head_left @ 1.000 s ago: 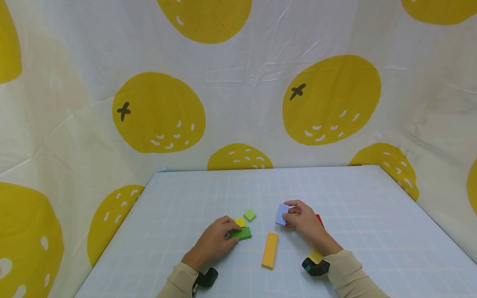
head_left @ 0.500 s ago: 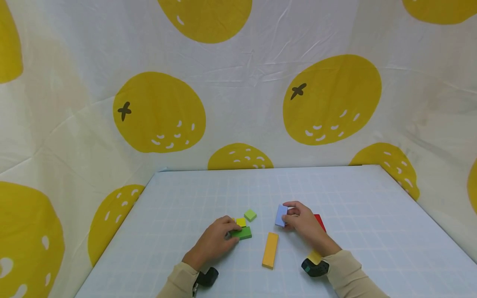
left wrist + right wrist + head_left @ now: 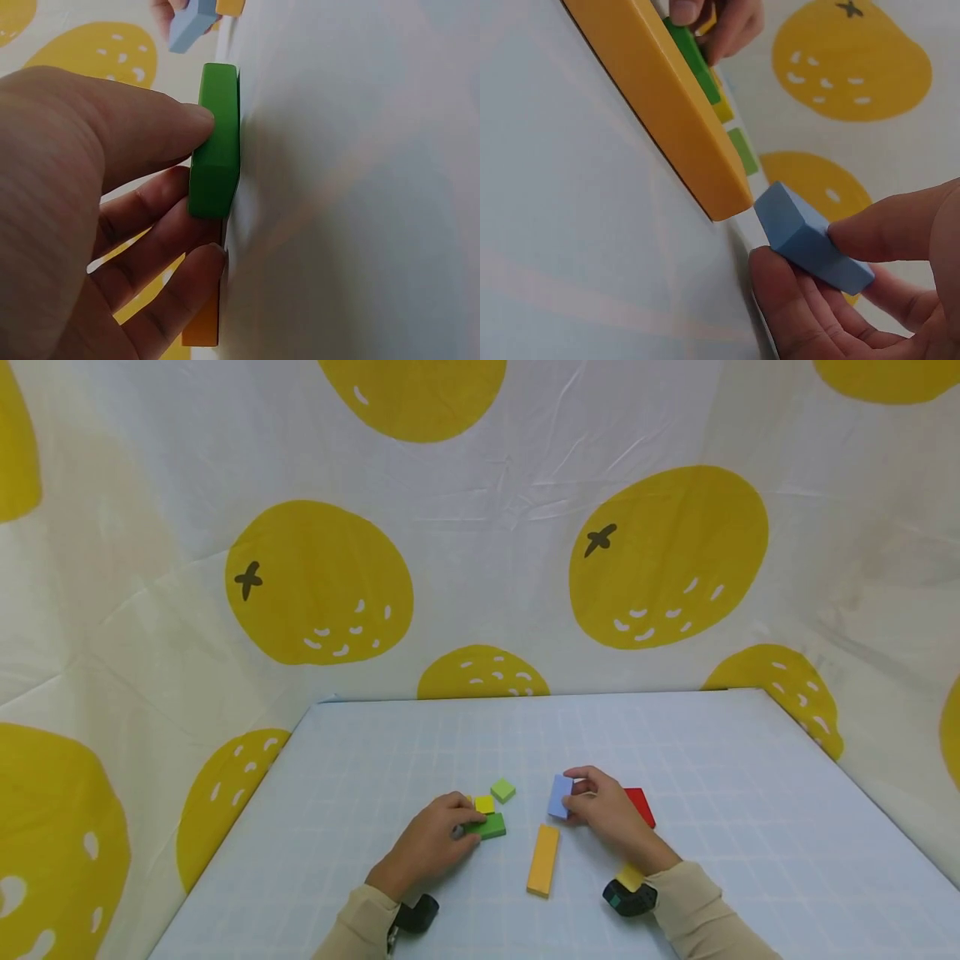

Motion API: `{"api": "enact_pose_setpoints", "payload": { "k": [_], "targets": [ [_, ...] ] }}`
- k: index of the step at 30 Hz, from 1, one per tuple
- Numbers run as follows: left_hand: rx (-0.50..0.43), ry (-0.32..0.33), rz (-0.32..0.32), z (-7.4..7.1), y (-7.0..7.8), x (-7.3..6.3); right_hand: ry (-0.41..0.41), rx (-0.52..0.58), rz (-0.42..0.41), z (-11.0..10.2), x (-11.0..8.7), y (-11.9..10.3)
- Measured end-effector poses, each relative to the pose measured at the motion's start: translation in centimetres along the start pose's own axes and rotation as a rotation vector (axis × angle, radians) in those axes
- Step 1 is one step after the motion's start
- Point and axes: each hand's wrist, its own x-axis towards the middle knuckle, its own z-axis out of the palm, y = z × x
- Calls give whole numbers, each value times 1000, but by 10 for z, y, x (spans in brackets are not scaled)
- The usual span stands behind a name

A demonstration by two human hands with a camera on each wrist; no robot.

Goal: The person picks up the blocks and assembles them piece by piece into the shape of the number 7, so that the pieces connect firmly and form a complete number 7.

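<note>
My left hand (image 3: 438,843) lies on the table and pinches a dark green block (image 3: 489,827) (image 3: 216,154) between thumb and fingers; the block lies flat. A small yellow block (image 3: 484,804) touches it on the far side, and a light green square (image 3: 502,790) lies just beyond. My right hand (image 3: 606,814) pinches a light blue block (image 3: 559,796) (image 3: 810,238), tilted with one edge up off the table. A long orange block (image 3: 543,859) (image 3: 664,101) lies between the hands. A red block (image 3: 640,806) lies partly hidden behind the right hand.
The pale blue gridded table (image 3: 390,752) reaches back to a white cloth with yellow fruit prints (image 3: 480,527) that hangs on all sides. Black wrist cameras (image 3: 626,897) sit at both cuffs.
My right hand has carried the light blue block a little left and nearer, uncovering more of the red block. The left hand and the green block have stayed put.
</note>
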Motion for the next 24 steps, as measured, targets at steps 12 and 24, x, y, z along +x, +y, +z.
{"api": "enact_pose_setpoints", "payload": {
  "k": [12,24],
  "targets": [
    [-29,-26,8,-4,-6,-3,-5,-76,-5,6,1,3],
    [-56,-55,-7,-3,-11,-4,4,-126,-27,9,-3,1]
  ]
}}
